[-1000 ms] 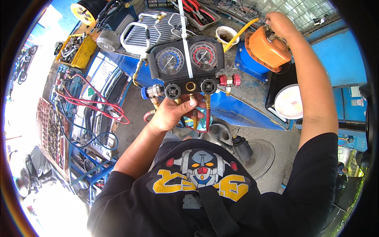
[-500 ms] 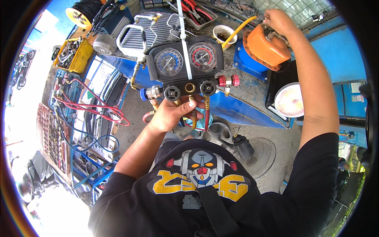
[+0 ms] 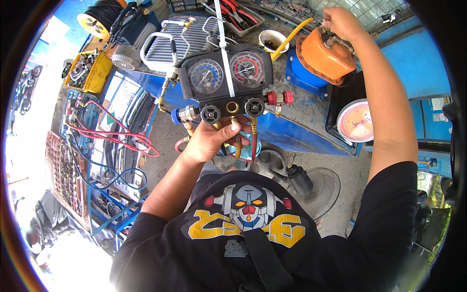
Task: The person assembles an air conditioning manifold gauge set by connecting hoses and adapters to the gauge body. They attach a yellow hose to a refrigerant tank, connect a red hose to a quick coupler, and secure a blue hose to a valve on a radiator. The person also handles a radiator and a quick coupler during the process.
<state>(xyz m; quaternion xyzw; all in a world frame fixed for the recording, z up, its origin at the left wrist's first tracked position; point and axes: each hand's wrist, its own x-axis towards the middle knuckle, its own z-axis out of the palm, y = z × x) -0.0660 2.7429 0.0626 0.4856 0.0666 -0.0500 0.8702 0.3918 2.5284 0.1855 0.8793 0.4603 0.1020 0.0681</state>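
Note:
My left hand [image 3: 214, 141] grips a manifold gauge set [image 3: 225, 80] from below, with thumb and fingers around the hose fittings under its body. The set has a blue-marked and a red-marked dial, two black knobs, and blue and red couplers at its ends. A white strap [image 3: 223, 44] runs up across its front. My right hand [image 3: 340, 23] is closed in a pinch above an orange-and-blue tank [image 3: 325, 51] with brass fittings on top. The end of a yellow hose [image 3: 292, 36] lies close to those fingertips; what they pinch is hidden.
A finned metal compressor [image 3: 180, 41], a white cup [image 3: 272, 40] and a tray of pliers [image 3: 241, 17] stand on the bench. At right is a round white-rimmed dial [image 3: 354, 121]. Red hoses [image 3: 114, 131] hang at left, near a yellow bin [image 3: 90, 70]. A fan [image 3: 323, 192] stands below.
The view has shifted slightly, so the bench things sit a little further left. My right hand has turned slightly over the tank top. My left hand keeps its hold on the gauge set.

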